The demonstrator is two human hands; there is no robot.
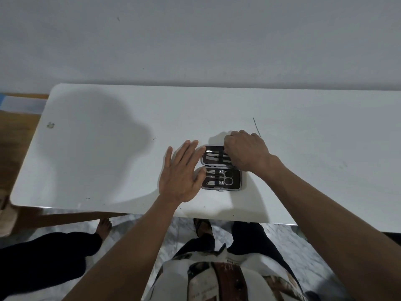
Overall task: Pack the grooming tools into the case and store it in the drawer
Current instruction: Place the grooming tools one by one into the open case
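A small black grooming case [236, 185] lies opened flat on the white table [97, 148], both halves facing up. Metal tools sit under elastic straps: clippers and scissors [228, 178] in the near half, slim files [213, 155] in the far half. My left hand [181, 173] rests flat with fingers spread against the case's left edge, thumb touching the near half. My right hand [246, 152] covers the right end of the far half, fingers curled down onto the tools there. What those fingers grip is hidden.
A thin dark wire-like piece [256, 126] lies on the table just beyond my right hand. A wooden surface [15, 131] adjoins the table's left end. Another person's leg and bare foot [104, 228] stand at the lower left. No drawer is in view.
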